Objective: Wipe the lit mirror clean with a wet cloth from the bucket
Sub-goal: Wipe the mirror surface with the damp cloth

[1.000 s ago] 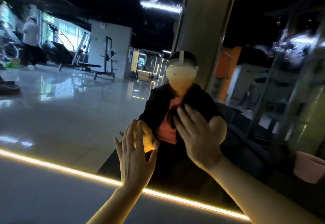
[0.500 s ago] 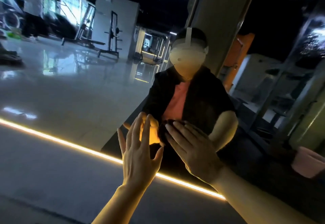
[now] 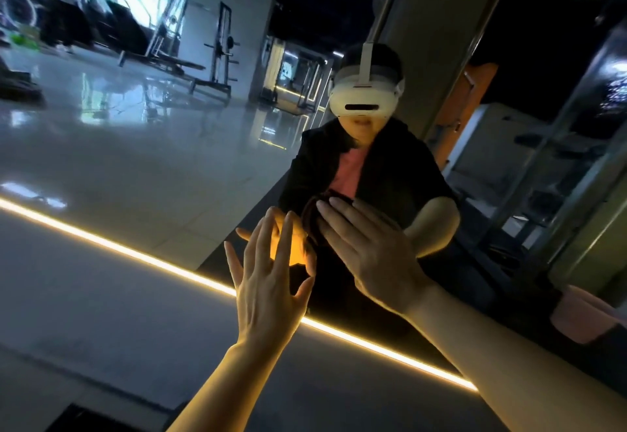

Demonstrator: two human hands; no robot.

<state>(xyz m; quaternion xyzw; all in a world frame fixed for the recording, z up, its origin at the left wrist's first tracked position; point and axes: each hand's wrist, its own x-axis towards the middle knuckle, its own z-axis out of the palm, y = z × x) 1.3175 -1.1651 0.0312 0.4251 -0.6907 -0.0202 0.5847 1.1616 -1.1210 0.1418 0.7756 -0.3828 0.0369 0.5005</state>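
The lit mirror (image 3: 135, 160) fills the view, with a glowing yellow light strip (image 3: 101, 245) along its lower edge. My left hand (image 3: 268, 282) lies flat on the glass just above the strip, fingers spread and straight. My right hand (image 3: 369, 251) presses a dark cloth (image 3: 314, 209) against the glass with straight fingers. Only the cloth's upper left edge shows past my fingertips. The pink bucket (image 3: 576, 316) appears at the far right, low down.
The mirror reflects a person wearing a white headset (image 3: 364, 99), a shiny tiled floor and gym racks (image 3: 220, 55). Below the light strip runs a plain grey wall panel (image 3: 84, 313). A dark opening (image 3: 84, 419) sits at the bottom left.
My right hand has slid the cloth down and left on the glass, closer to my left hand. My left hand has stayed by the light strip. The view has shifted slightly.
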